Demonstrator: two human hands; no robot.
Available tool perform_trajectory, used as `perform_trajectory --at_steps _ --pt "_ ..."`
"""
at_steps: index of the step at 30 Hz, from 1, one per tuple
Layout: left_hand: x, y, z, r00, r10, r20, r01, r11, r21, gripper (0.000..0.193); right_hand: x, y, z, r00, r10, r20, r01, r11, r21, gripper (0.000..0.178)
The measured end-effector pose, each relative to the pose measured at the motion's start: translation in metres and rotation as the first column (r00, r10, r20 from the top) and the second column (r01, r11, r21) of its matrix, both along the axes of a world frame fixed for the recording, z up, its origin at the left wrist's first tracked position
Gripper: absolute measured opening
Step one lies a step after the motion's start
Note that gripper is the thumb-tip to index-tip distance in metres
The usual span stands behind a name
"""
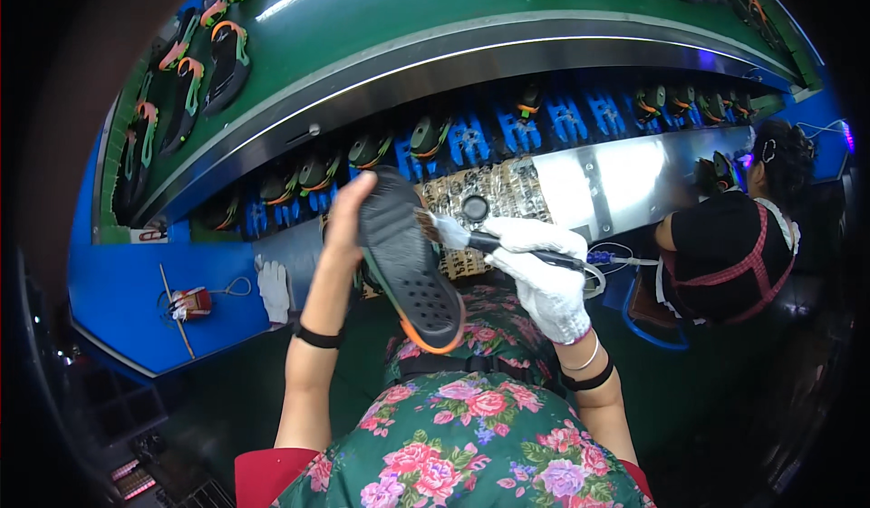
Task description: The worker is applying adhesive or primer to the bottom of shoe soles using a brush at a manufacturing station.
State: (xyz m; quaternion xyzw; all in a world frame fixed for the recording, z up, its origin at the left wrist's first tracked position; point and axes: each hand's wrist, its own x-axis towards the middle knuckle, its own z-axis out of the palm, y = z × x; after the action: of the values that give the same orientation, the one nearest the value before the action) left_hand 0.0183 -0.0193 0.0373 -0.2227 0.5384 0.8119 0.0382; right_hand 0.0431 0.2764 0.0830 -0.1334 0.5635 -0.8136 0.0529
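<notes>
Plainly, a Sole Turned to Meet the Brush

From my remote post I see the left hand point(344, 213) gripping the black shoe sole point(397, 236) by its upper left edge, raised above the lap; that grip probably leaves the face free for the bristles. The gloved right hand point(539, 272) closes around the brush point(471, 239), its tip at the sole's right edge. Just beyond, a round dark dish point(474, 207) sits on taped cardboard point(512, 186), likely kept within reach. The sole hides part of that cardboard from me. Behind run blue racks point(469, 143) under the green conveyor point(408, 9); a co-worker point(739, 245) sits at right.
</notes>
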Motion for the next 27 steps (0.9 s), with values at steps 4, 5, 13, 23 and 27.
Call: perform_trajectory --at_steps 4,5,13,23,27 --pt "0.026 0.033 -0.06 0.969 -0.166 0.183 0.133 0.974 0.182 0.054 -0.004 -0.015 0.004 0.987 0.024 0.16 -0.032 0.998 0.051 0.025" --pt "0.037 0.05 -0.065 0.986 -0.135 0.101 0.109 0.968 0.227 0.066 -0.005 -0.016 0.001 0.986 0.019 0.168 -0.028 0.998 0.05 0.025" --pt "0.084 0.087 -0.061 0.898 -0.368 -0.241 0.39 0.417 0.821 0.117 -0.006 -0.014 0.001 0.933 -0.024 0.359 -0.002 0.997 0.071 0.026" --pt "0.05 0.115 -0.011 0.997 -0.041 -0.059 0.072 0.563 0.823 0.1 -0.044 -0.021 0.007 0.659 -0.036 -0.751 0.436 0.832 0.343 0.023" --pt "0.048 0.139 0.006 0.998 -0.055 -0.025 0.061 0.901 0.43 0.1 -0.026 -0.025 0.015 0.746 0.067 -0.663 0.402 0.748 0.528 0.032"
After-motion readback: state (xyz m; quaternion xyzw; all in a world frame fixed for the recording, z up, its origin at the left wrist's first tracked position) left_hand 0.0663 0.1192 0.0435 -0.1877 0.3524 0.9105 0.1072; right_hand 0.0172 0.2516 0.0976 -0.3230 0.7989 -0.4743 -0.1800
